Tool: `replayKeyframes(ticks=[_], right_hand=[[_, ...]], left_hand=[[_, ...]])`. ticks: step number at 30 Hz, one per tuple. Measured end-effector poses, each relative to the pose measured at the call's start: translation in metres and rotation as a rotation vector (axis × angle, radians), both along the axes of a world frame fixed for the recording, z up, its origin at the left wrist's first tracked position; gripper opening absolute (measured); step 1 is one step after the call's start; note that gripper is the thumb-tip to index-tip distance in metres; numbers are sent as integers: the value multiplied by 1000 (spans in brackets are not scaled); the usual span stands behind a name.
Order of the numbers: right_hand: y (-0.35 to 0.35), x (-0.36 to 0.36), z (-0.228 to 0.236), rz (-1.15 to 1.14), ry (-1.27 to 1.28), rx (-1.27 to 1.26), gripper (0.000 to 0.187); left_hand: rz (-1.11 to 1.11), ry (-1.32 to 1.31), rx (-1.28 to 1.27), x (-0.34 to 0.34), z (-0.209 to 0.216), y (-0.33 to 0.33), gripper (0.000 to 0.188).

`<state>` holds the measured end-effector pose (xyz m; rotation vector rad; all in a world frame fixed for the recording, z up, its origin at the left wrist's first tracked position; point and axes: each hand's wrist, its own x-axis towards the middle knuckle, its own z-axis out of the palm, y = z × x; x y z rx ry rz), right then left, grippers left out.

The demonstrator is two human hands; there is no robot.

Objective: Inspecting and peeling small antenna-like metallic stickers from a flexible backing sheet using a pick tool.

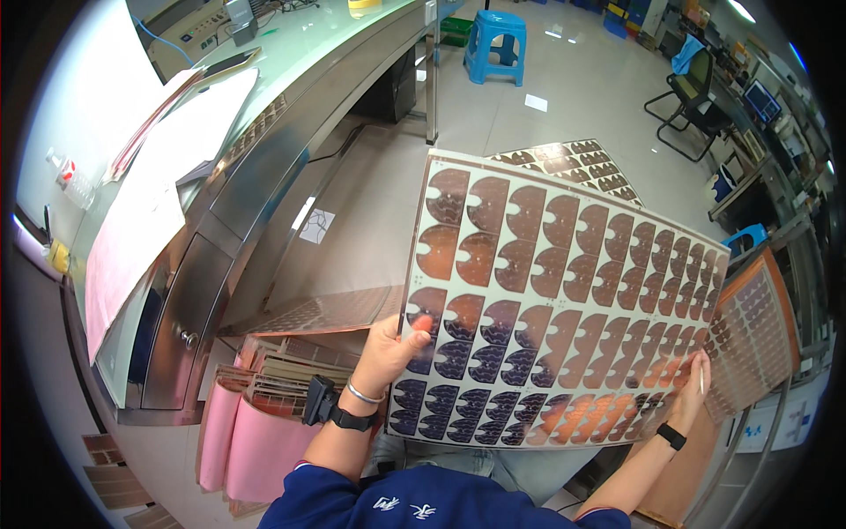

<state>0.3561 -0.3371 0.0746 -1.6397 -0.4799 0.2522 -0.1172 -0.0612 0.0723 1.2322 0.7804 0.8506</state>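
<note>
A large, thin panel (551, 304) with rows of shiny copper-brown, rounded shapes on a pale ground is tilted in front of me. It looks like a sheet of circuit boards. My left hand (392, 353) grips its left edge, with the thumb on the face and the other fingers mostly hidden behind. At the lower right edge, my right hand (692, 395) closes on the same panel. Something slim and pale shows by the right fingers, too small to name. A dark band (671, 435) circles my right wrist.
A glass-topped metal bench (225, 207) with papers (159, 212) and a bottle (70, 181) runs along the left. Pink-covered stacked sheets (264, 450) stand below it. Beyond lie another patterned panel (573, 163), a blue stool (496, 48) and a chair (696, 93). An orange-edged panel (758, 326) leans at right.
</note>
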Motion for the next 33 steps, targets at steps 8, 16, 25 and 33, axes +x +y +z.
replayKeyframes(ticks=[8, 16, 25, 33], right_hand=[[-24, 16, 76, -81, -139, 338, 32], [16, -22, 91, -236, -532, 278, 38], [-6, -50, 19, -215, 117, 533, 40], [-17, -62, 3, -276, 199, 532, 41]], left_hand=[[62, -339, 280, 9, 49, 7, 16], [36, -376, 668, 72, 49, 40, 26], [-332, -634, -437, 69, 50, 1, 52], [-213, -560, -453, 80, 47, -9, 46]])
